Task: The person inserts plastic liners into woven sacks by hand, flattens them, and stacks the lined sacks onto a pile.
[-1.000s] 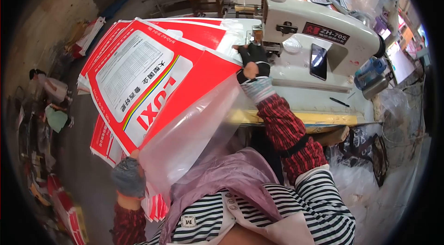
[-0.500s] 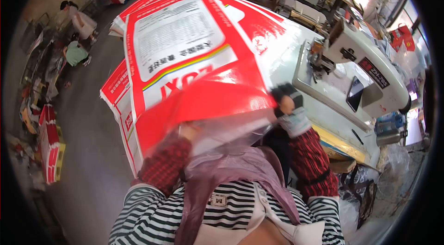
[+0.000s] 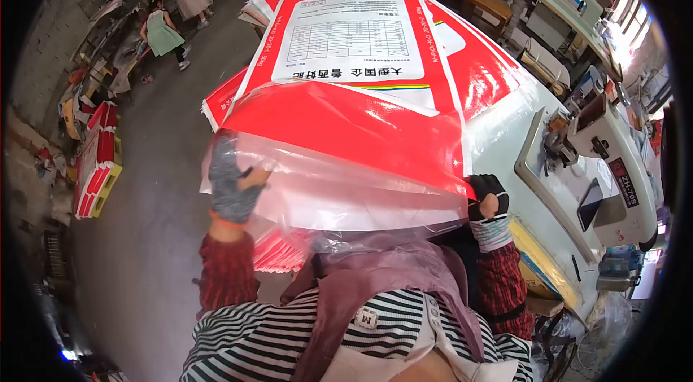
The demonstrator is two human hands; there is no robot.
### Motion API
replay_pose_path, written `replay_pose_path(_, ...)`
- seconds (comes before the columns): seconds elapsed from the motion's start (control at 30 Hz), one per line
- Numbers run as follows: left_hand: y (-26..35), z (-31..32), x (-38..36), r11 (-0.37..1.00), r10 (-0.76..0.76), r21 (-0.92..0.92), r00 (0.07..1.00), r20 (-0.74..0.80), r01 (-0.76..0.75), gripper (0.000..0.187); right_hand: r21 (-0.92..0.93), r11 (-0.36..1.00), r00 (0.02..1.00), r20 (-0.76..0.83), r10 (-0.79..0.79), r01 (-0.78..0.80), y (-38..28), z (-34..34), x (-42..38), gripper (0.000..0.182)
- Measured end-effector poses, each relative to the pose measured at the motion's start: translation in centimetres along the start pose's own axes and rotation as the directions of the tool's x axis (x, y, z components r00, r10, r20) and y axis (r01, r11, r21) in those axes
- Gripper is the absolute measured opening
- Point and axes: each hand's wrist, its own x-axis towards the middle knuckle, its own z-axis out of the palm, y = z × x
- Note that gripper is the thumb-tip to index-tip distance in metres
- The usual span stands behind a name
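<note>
A red and white printed sack lies on top of a pile, its near end folded up. A clear plastic liner shows along its mouth. My left hand, in a grey glove with the thumb bare, rests against the liner at the left end of the mouth. Its fingers stretch toward the sack's corner, thumb apart. At the right end, my right hand, in a dark glove, is closed on the sack's corner. Some of its fingers are hidden behind the edge.
More red sacks lie fanned under the top one. A white sewing machine stands on the table at right, a phone beside it. Bundled sacks sit on the floor at left. Two people are in the background.
My left hand has moved left from the middle of the sack's mouth to its left end, exposing more liner. My right hand stays at the right corner. The camera view has shifted.
</note>
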Motion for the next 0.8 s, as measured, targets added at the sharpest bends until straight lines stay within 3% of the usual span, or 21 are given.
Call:
replay_pose_path(0.03, -1.2, -1.0, 0.5, 0.931, 0.247, -0.289, 0.968, 0.043, -0.224, 0.045, 0.001, 1.0, 1.0, 0.003, -0.002, 0.002, -0.2, -0.2, 0.1, 0.035)
replay_pose_path(0.07, -2.1, -1.5, 0.6, 0.931, 0.246, -0.29, 0.969, 0.04, -0.224, 0.045, -0.02, 1.0, 1.0, 0.024, -0.004, 0.004, -0.4, -0.4, 0.2, 0.036)
replay_pose_path(0.13, -0.1, -1.6, 0.8, 0.595, 0.122, -0.804, 0.989, 0.083, -0.006, 0.039, -0.04, 0.999, 0.999, 0.049, -0.004, 0.006, -0.8, -0.7, 0.2, 0.036)
replay_pose_path(0.2, -1.1, -1.0, 1.6, 0.572, 0.006, -0.82, 1.0, 0.006, 0.002, 0.042, -0.088, 0.995, 0.999, -0.01, -0.039, 0.038, -1.1, -0.9, -0.1, 0.033)
replay_pose_path(0.23, -2.1, -1.0, 2.0, 0.906, 0.031, -0.413, 0.987, -0.159, -0.095, 0.04, -0.088, 0.996, 0.999, -0.01, -0.031, 0.03, -1.0, -1.0, -0.3, 0.033)
replay_pose_path(0.27, -3.4, -1.0, 2.7, 0.987, 0.14, 0.117, 0.949, -0.282, -0.111, 0.037, -0.077, 0.997, 0.999, -0.017, -0.028, 0.027, -0.8, -1.1, -0.5, 0.032)
replay_pose_path(0.3, -4.9, -1.1, 3.6, 0.971, 0.16, 0.219, 0.943, -0.291, -0.097, 0.035, -0.066, 0.998, 0.999, -0.025, -0.025, 0.023, -0.6, -1.1, -0.9, 0.032)
replay_pose_path(0.33, -8.8, -2.3, 5.5, 0.989, 0.148, 0.031, 0.951, -0.27, -0.145, 0.033, -0.066, 0.998, 1.0, -0.028, -0.013, 0.012, -0.2, -1.1, -1.3, 0.032)
replay_pose_path(0.37, -14.9, -4.6, 8.8, 0.895, 0.141, -0.39, 0.967, -0.213, -0.216, 0.031, -0.042, 0.999, 1.0, -0.017, 0.004, -0.004, 0.2, -1.1, -1.6, 0.033)
replay_pose_path(0.4, -20.9, -6.7, 11.7, 0.714, 0.16, -0.665, 0.976, -0.146, -0.217, 0.028, -0.017, 1.0, 1.0, -0.009, 0.018, -0.018, 0.4, -1.2, -1.8, 0.035)
replay_pose_path(0.43, -10.7, -4.8, 7.2, 0.563, 0.263, -0.824, 0.932, 0.25, 0.062, 0.032, -0.038, 0.999, 0.999, -0.003, 0.036, -0.036, 0.3, -1.2, -1.9, 0.033)
replay_pose_path(0.47, -7.2, -3.0, 5.9, 0.568, 0.263, -0.82, 0.93, 0.258, 0.067, 0.032, -0.036, 0.998, 0.999, -0.006, 0.044, -0.044, 0.3, -1.2, -2.1, 0.033)
replay_pose_path(0.5, -4.9, -1.7, 5.2, 0.598, 0.096, -0.795, 0.994, -0.053, -0.101, 0.032, -0.041, 0.999, 1.0, -0.004, 0.019, -0.019, 0.3, -1.3, -2.3, 0.032)
replay_pose_path(0.53, -2.6, -0.4, 4.3, 0.652, -0.057, -0.717, 0.927, -0.37, -0.246, 0.034, -0.048, 0.999, 1.0, -0.004, -0.007, 0.007, 0.3, -1.3, -2.4, 0.03)
replay_pose_path(0.6, 1.6, 0.6, 2.4, 0.695, 0.042, -0.649, 0.918, -0.395, -0.311, 0.029, -0.051, 0.998, 0.999, -0.044, -0.029, 0.026, 0.7, -1.1, -2.7, 0.029)
replay_pose_path(0.63, 2.5, 0.7, 2.2, 0.942, 0.03, -0.302, 0.933, -0.36, -0.146, 0.026, -0.037, 0.999, 0.998, -0.052, -0.03, 0.028, 0.9, -1.1, -3.0, 0.029)
replay_pose_path(0.67, 2.9, 1.0, 2.1, 0.993, 0.007, 0.115, 0.945, -0.328, 0.033, 0.024, -0.025, 0.999, 0.998, -0.06, -0.027, 0.025, 1.0, -1.2, -3.3, 0.029)
replay_pose_path(0.7, 1.3, 1.3, 3.3, 0.98, -0.094, -0.195, 0.94, -0.327, 0.031, 0.025, -0.016, 0.999, 0.998, -0.055, -0.035, 0.034, 0.7, -1.9, -3.3, 0.024)
replay_pose_path(0.73, 1.3, 1.2, 4.9, 0.98, -0.087, -0.196, 0.951, -0.295, 0.029, 0.025, -0.029, 0.999, 0.998, -0.047, -0.035, 0.034, 0.8, -2.3, -3.6, 0.023)
replay_pose_path(0.77, 1.4, 1.6, 7.1, 0.823, -0.134, -0.566, 0.984, -0.118, 0.044, 0.024, -0.049, 0.996, 0.993, -0.092, -0.076, 0.072, 1.0, -2.7, -3.7, 0.023)
replay_pose_path(0.8, 2.1, 3.6, 8.8, 0.53, -0.121, -0.838, 0.989, 0.081, 0.134, 0.024, -0.079, 0.991, 0.985, -0.133, -0.113, 0.103, 1.2, -3.2, -4.1, 0.023)
